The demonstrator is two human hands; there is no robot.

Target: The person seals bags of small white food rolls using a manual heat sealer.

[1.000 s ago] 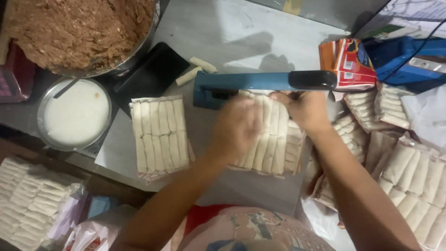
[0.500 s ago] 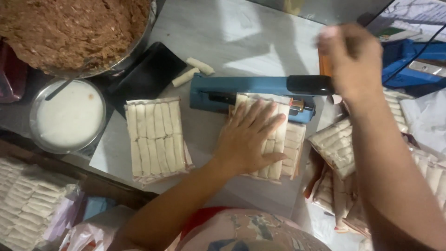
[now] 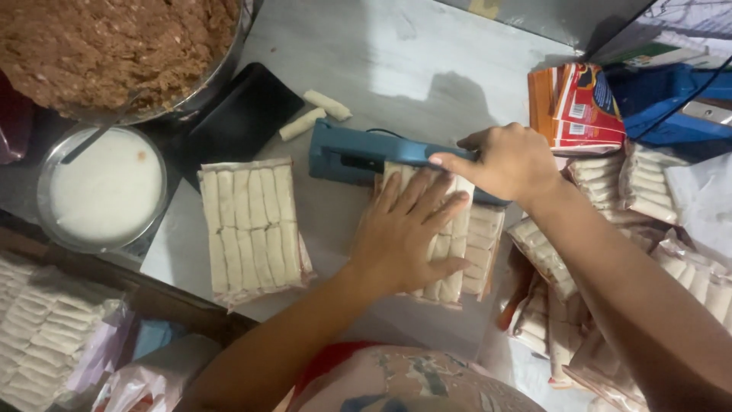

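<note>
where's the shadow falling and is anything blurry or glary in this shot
Head view: a soft shadow lies on the pale table just above the right hand; the left hand, flat on the pack of rolls, looks sharp; mild sheen on the white liquid bowl; edges dim.

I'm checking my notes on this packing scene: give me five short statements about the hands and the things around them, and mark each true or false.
1. The left hand lies flat, fingers spread, on a clear pack of pale rolls. True.
2. The right hand holds a spoon. False: it presses down on the arm of the blue heat sealer.
3. A second pack of rolls lies untouched left of the hands. True.
4. The round metal bowl near the left edge holds brown filling. False: it holds a white liquid.
5. Two loose rolls lie beside a black tray. True.
</note>
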